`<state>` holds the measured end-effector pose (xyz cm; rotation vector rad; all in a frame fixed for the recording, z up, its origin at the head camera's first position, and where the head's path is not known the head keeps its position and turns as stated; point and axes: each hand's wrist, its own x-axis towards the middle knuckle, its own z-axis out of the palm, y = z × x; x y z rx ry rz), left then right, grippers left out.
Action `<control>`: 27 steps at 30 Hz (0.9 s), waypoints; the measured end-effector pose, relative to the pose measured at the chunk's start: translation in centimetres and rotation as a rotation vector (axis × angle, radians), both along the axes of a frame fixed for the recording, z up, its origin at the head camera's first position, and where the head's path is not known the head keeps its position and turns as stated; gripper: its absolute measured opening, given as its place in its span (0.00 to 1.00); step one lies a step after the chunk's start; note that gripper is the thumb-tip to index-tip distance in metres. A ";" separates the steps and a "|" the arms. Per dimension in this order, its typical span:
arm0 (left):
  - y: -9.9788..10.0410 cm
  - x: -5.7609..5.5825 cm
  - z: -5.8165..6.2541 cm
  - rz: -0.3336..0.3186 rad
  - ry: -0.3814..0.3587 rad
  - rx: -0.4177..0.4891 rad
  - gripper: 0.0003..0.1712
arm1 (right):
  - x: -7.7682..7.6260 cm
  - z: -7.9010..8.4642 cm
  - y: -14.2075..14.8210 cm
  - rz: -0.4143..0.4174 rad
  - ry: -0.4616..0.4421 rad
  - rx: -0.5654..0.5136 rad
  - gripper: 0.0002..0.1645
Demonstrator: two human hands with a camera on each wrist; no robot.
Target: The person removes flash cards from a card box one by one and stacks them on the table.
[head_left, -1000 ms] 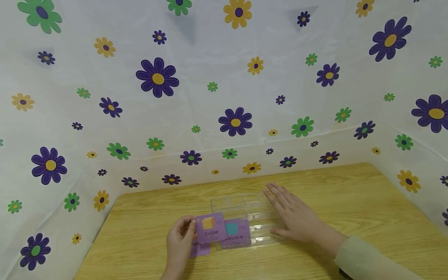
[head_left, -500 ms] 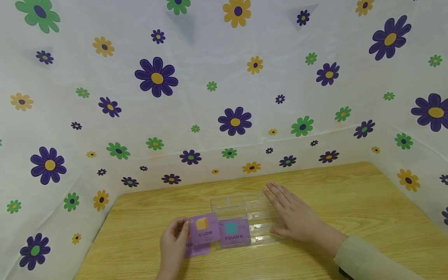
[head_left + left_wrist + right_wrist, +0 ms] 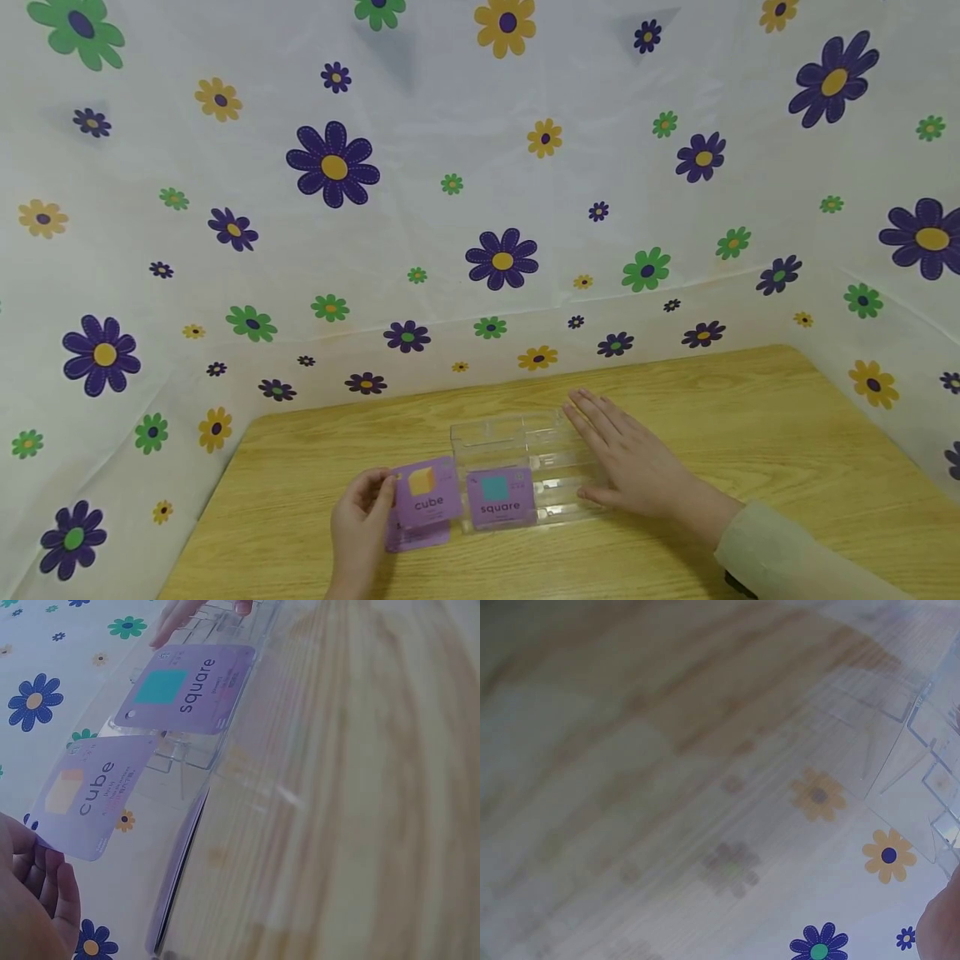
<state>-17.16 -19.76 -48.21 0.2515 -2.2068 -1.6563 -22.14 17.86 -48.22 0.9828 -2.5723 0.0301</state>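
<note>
A purple card reading "cube" (image 3: 427, 504) is pinched at its left edge by my left hand (image 3: 356, 527). Below it on the table are purple cards (image 3: 420, 537), mostly covered in the head view and seen edge-on in the left wrist view. To the right stands a clear plastic tiered rack (image 3: 551, 490), with a purple card reading "square" (image 3: 501, 493) in its front left part. My right hand (image 3: 633, 462) rests at the rack's right side, fingers straight. The left wrist view shows the cube card (image 3: 90, 799) raised and tilted, apart from the square card (image 3: 187, 690).
The wood-grain table (image 3: 735, 433) is enclosed at the back and both sides by a white cloth (image 3: 420, 250) printed with purple, green and yellow flowers. Steps of the clear rack (image 3: 930, 761) show at the right of the right wrist view.
My left hand has moved left with the cube card, away from the rack, uncovering the whole square card. My right hand has stayed in place.
</note>
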 end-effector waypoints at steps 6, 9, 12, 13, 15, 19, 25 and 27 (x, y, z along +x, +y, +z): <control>-0.4 0.1 0.0 0.010 0.000 0.007 0.09 | 0.0 0.1 -0.1 -0.002 -0.004 0.002 0.68; -0.7 0.1 0.1 0.017 -0.021 0.006 0.10 | 0.0 0.1 -0.1 0.005 0.015 -0.005 0.68; -0.9 0.1 0.1 0.018 -0.046 0.003 0.11 | -0.1 0.0 -0.1 0.010 0.037 -0.009 0.69; -1.0 0.1 0.1 0.018 -0.054 0.003 0.11 | -0.1 0.0 -0.1 0.011 0.041 -0.009 0.69; -1.2 0.1 0.1 0.017 -0.065 0.003 0.11 | 0.0 0.0 -0.1 0.009 0.045 -0.008 0.69; -1.4 0.1 0.0 0.019 -0.083 -0.011 0.11 | 0.1 0.2 -0.1 0.000 0.029 -0.003 0.69; -1.6 0.3 0.0 0.016 -0.101 -0.059 0.10 | 0.3 0.5 -0.2 -0.022 -0.017 0.018 0.68; -1.7 0.3 0.0 0.014 -0.112 -0.088 0.10 | 0.3 0.6 -0.3 -0.025 -0.030 0.024 0.68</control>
